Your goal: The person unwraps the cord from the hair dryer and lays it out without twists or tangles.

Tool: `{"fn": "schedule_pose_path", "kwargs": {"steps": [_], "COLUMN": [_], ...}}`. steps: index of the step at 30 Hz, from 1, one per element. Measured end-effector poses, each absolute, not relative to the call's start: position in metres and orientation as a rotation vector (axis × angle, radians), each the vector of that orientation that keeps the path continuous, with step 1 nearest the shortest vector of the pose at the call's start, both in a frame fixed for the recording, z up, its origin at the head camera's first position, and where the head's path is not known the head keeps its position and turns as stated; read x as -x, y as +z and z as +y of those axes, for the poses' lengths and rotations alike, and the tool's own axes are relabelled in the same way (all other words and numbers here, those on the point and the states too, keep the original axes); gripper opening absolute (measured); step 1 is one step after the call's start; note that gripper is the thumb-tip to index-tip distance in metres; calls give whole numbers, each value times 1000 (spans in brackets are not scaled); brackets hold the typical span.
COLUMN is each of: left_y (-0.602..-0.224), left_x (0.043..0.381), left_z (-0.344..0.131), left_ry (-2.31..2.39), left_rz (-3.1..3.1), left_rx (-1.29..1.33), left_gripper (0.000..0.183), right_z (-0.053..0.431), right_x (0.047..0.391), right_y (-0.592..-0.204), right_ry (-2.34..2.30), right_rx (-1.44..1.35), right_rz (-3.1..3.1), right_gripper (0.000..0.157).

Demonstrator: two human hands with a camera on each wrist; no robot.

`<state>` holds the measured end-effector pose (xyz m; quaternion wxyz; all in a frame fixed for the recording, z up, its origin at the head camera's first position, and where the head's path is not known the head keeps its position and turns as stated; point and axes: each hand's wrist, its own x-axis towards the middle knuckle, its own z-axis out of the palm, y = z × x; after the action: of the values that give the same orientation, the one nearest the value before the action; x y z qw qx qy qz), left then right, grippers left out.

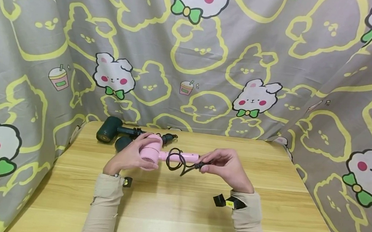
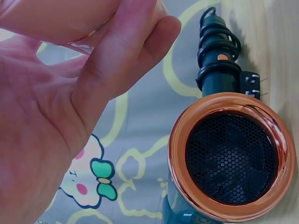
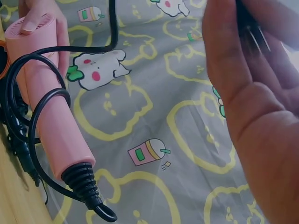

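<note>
My left hand (image 1: 123,158) grips a pink hair dryer (image 1: 150,153) around its head, with the handle pointing right. A black cord (image 3: 84,48) loops loosely around that handle and runs up out of the right wrist view. Between thumb and fingers, my right hand (image 1: 226,166) pinches the black plug (image 3: 245,19) at the cord's end; its metal prongs show in the right wrist view, and the fingers partly cover it. Close behind the left hand, a dark green hair dryer with a copper rim (image 2: 176,135) lies on the table.
Another dark green hair dryer (image 1: 109,128) lies at the back left of the wooden table (image 1: 175,213), its handle towards the right. Patterned grey curtains (image 1: 206,84) enclose the table at the back and both sides.
</note>
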<state>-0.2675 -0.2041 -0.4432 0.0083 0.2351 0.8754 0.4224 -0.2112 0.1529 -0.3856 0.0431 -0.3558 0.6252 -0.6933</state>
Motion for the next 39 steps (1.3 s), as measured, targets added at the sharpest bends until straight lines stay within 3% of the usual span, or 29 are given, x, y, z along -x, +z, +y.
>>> {"fn": "schedule_pose_path", "kwargs": {"steps": [6,21,28,39], "left_y": [-443,-440,-440,-439], "left_x": [269,268,266,265], "left_z": [-205,-208,-209,-213], "left_ry": [1333,1320,1307,1326], "left_rz": [2733,2777,2795,2787], "left_rx": [-744,-740,-716,-694], "left_gripper": [88,87,88,87], "right_z": [152,163,166,171], "right_x": [212,224,234,249], "right_y": [-387,-399,-410,-433], "right_ry": [-1940,-1623,-1503,-1428], "right_rx": [1065,1045,1053,917], "right_rz": [1939,1787,1783,1878], "right_gripper": [18,21,13,24]}}
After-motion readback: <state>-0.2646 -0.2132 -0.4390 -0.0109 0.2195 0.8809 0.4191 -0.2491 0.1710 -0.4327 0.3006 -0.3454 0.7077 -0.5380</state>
